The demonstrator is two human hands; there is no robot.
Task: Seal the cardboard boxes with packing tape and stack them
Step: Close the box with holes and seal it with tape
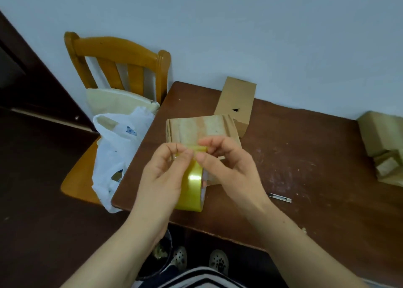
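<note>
Tape roll is held upright above the near edge of the worktop. Left hand pinches its upper rim. Right hand pinches the same spot from the other side. Judgement: the fingertips are hunting for the free end. Cardboard box lies flat just behind the roll, placed to take a strip. Cutter lies near the right forearm, handy for cutting.
</note>
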